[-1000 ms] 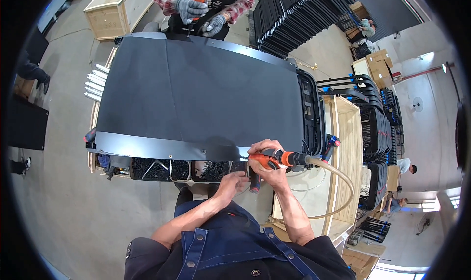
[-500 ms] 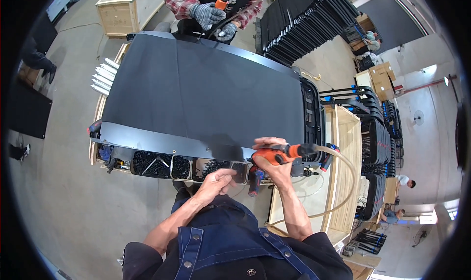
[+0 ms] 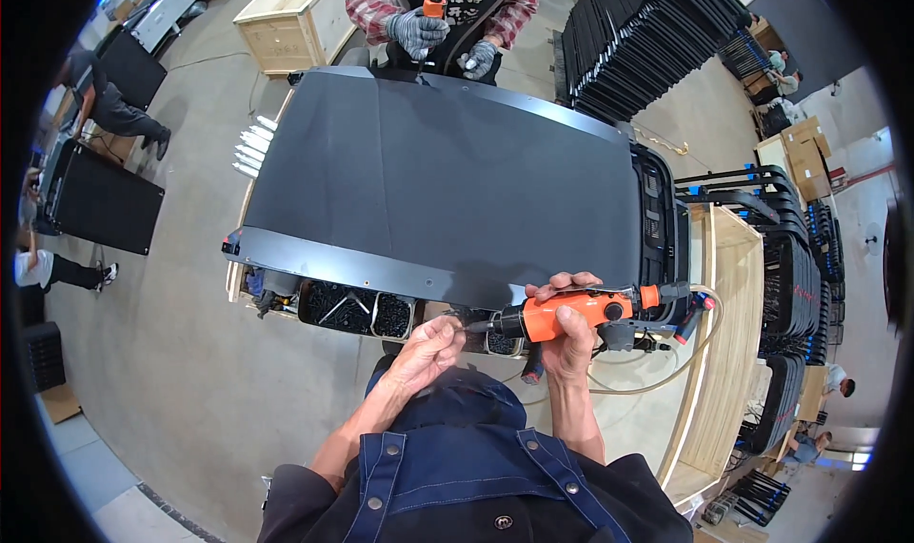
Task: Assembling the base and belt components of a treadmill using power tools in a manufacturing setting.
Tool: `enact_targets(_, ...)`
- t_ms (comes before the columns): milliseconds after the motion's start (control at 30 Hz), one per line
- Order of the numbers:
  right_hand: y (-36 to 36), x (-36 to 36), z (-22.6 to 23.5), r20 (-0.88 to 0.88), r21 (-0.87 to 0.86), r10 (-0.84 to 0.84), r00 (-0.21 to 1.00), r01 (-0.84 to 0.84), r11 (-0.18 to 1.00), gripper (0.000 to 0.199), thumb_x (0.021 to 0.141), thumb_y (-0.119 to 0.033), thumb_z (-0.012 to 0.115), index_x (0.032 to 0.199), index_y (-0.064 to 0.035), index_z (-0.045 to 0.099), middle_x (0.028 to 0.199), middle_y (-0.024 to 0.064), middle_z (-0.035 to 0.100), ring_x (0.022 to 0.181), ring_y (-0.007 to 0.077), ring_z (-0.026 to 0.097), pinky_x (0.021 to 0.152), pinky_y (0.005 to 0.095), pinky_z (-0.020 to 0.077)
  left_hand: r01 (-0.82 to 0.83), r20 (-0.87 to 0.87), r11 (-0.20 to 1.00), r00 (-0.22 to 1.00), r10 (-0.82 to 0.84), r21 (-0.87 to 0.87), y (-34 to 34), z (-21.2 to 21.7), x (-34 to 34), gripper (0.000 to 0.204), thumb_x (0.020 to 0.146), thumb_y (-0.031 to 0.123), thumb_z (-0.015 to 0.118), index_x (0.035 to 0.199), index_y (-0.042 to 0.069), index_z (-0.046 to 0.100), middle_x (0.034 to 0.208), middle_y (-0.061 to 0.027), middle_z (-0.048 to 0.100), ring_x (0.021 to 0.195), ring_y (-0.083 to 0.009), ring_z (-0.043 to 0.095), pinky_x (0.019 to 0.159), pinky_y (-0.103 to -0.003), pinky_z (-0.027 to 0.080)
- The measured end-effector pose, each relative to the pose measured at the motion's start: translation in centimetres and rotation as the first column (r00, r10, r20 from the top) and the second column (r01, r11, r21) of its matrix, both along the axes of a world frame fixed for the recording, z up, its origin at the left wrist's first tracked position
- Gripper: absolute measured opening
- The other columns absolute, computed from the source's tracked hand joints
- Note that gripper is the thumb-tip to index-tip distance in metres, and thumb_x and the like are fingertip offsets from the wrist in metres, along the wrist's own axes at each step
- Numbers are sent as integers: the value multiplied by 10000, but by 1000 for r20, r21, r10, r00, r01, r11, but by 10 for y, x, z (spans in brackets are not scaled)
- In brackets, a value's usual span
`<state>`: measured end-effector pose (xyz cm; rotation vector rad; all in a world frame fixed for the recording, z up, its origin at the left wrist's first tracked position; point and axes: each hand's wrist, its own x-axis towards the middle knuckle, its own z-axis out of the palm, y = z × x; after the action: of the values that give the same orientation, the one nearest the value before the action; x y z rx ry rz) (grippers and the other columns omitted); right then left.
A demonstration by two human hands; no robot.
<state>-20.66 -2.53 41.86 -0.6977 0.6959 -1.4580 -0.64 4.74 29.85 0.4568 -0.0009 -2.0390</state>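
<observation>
My right hand (image 3: 569, 351) is wrapped round an orange and black air screwdriver (image 3: 554, 318), held level with its bit pointing left. At the bit's tip, the thumb and fingers of my left hand (image 3: 428, 353) are pinched together; whatever they hold is too small to make out. Both hands are just in front of a wide black deck (image 3: 457, 181), like a treadmill base, with a grey side rail (image 3: 333, 263) along its near edge. Below that rail sit bins of dark screws (image 3: 390, 315), partly hidden by my hands and the tool.
Across the deck, a person in grey gloves (image 3: 419, 33) holds another orange driver (image 3: 435, 6). A pale air hose (image 3: 712, 338) loops from my tool past an open wooden crate (image 3: 731, 257) at right. Black frames (image 3: 657, 39) are stacked at the far right; white rods (image 3: 255, 146) stick out at left.
The screwdriver has swung level, its bit now toward my left hand. My left hand has risen from the bins and closed at the bit's tip. The whole view has shifted.
</observation>
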Motion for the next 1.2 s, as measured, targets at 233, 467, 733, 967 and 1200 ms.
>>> enact_targets(233, 6, 27, -14, 54, 89, -97, 994, 92, 992, 458, 825, -67, 731, 1232, -124, 528, 1139, 92, 628, 969, 233, 667, 1015, 526, 494, -53, 375, 995, 923, 82, -88, 5, 7, 25, 238, 973, 227, 707, 1092, 32, 640, 876, -62, 695, 597, -35, 443, 521, -201, 338)
enact_targets(467, 10, 96, -17, -51, 33, -122, 991, 123, 992, 468, 824, -60, 721, 1242, -115, 517, 1130, 107, 628, 972, 244, 666, 1005, 515, 491, -36, 514, 996, 855, 73, -80, -1, 1, 86, 224, 1001, 248, 670, 1064, 37, 628, 811, -34, 658, 561, -27, 392, 499, -196, 316)
enact_targets(733, 7, 210, -10, -523, -241, -54, 851, -87, 967, 477, 806, 30, 757, 1185, -60, 483, 1144, 171, 637, 1017, 257, 665, 923, 425, 550, 35, -180, 953, 983, 21, 302, -27, -21, 137, 261, 1004, 377, 628, 981, 117, 603, 749, 51, 494, 532, -44, 341, 463, -201, 279)
enact_targets(967, -13, 255, -14, -740, -332, -16, 672, -345, 878, 454, 754, 143, 759, 1100, -46, 532, 1047, 155, 668, 965, 234, 685, 851, 376, 582, 141, 33, 928, 986, -162, 345, -20, -27, 169, 261, 1033, 368, 591, 960, 117, 575, 744, 50, 511, 571, -75, 417, 505, -230, 342)
enact_targets(1200, -17, 264, -16, -767, -265, 28, 641, -355, 897, 455, 737, 152, 763, 1080, -48, 541, 987, 136, 673, 957, 250, 685, 891, 410, 575, 257, 213, 892, 912, -351, 371, 7, -67, 189, 265, 986, 69, 538, 1222, -49, 555, 1155, -162, 622, 1041, -261, 644, 884, -384, 548)
